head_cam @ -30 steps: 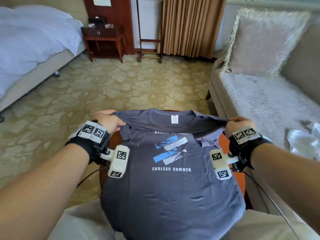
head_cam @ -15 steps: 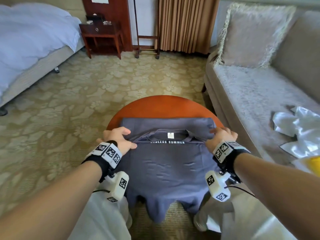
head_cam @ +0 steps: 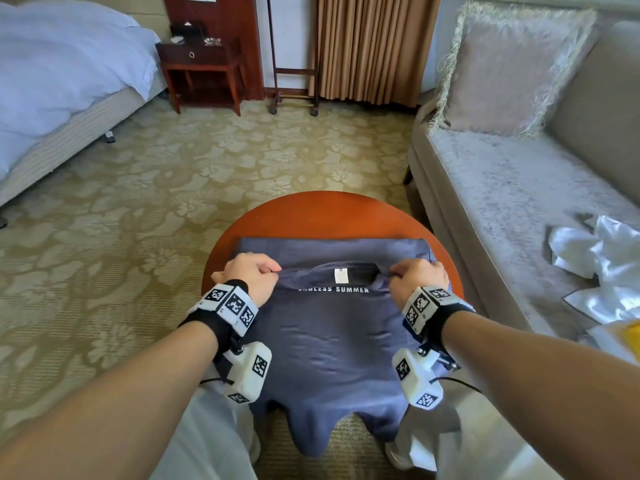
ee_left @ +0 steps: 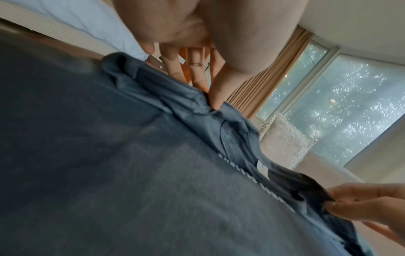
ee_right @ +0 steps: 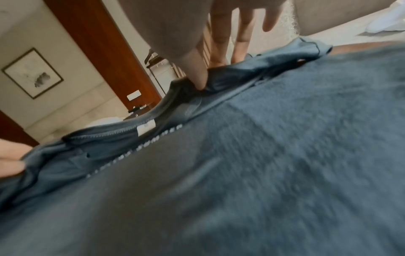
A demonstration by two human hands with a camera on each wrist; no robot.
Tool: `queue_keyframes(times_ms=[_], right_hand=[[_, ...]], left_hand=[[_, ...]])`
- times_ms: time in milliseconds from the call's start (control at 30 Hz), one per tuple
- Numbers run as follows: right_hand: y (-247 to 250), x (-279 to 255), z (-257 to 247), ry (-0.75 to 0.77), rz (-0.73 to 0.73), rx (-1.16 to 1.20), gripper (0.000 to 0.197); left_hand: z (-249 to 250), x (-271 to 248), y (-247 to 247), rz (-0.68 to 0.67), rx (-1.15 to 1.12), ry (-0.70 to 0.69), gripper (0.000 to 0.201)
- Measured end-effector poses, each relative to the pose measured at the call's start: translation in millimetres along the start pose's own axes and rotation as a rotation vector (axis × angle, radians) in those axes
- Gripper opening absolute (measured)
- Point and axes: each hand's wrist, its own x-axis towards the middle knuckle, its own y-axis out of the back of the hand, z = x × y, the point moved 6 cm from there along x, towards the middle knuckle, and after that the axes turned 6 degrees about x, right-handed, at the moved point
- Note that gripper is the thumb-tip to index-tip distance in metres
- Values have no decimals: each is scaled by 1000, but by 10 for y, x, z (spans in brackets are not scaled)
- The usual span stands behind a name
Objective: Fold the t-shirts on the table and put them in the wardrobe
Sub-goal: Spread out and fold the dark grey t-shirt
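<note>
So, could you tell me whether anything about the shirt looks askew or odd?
Slightly: the shirt overhangs the table, its hem drooping unevenly off the near edge. Left hand and right hand pinch the folded-down shoulders. No damage shows.

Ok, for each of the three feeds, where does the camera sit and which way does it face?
Head: on the head, facing down at the t-shirt on the round table; forearms, left hand, right hand.
Left wrist: under the left hand, facing the window; right hand at the edge.
Right wrist: under the right hand, facing the wall; left hand at the edge.
Shared: both hands pinching the collar.
</note>
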Motion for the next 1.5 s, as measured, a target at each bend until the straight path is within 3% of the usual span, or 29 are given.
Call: queue_keyframes(times_ms=[67, 200, 267, 333, 400, 467, 567, 633, 700, 833, 933, 1033, 1133, 1233, 1333, 1400, 1500], right_hand=[[161, -72, -78, 14, 27, 92, 32], [423, -223, -116, 39, 63, 162, 17], [400, -318, -61, 25, 10, 123, 15], [234, -407, 2, 27, -166, -57, 16], [87, -448, 87, 36, -298, -223, 19], [140, -422, 95, 33, -255, -169, 17], [371, -293, 77, -30, -80, -39, 14], [464, -154, 67, -45, -14, -52, 19], [477, -17, 45, -41, 5, -70, 31], [235, 233, 46, 65, -92, -205, 67], [-13, 356, 80, 72, -223, -325, 70], [-192, 455, 200, 21, -309, -459, 68], [-268, 590, 233, 13, -282, -457, 70], [-264, 828, 137, 15, -251, -356, 68], [-138, 1072, -22, 17, -119, -161, 64], [-15, 1149, -83, -5, -41, -119, 64], [39, 1206, -104, -35, -80, -187, 66]], left_hand=[[-35, 31, 96, -51, -145, 11, 11], [-20, -2, 289, -120, -250, -54, 27], [11, -58, 296, -248, -140, -106, 27], [29, -189, 235, -419, 126, -155, 12], [24, -284, 169, -507, 343, -173, 6], [18, -263, 168, -435, 403, -142, 15], [-31, -51, 227, -224, 213, -48, 23], [-80, 72, 237, -128, 135, -12, 21], [-98, 164, 209, -86, 197, -32, 25], [-157, 261, 4, -221, 253, -55, 71], [-217, 362, -184, -343, 327, -33, 84], [-229, 488, -257, -380, 345, -11, 84], [-173, 630, -239, -392, 265, 4, 80], [-78, 845, -107, -256, 119, 16, 66], [-73, 1069, 98, -65, 50, 45, 44], [-119, 1192, 169, -34, 111, 72, 43], [-191, 1292, 142, -109, 260, 73, 54]])
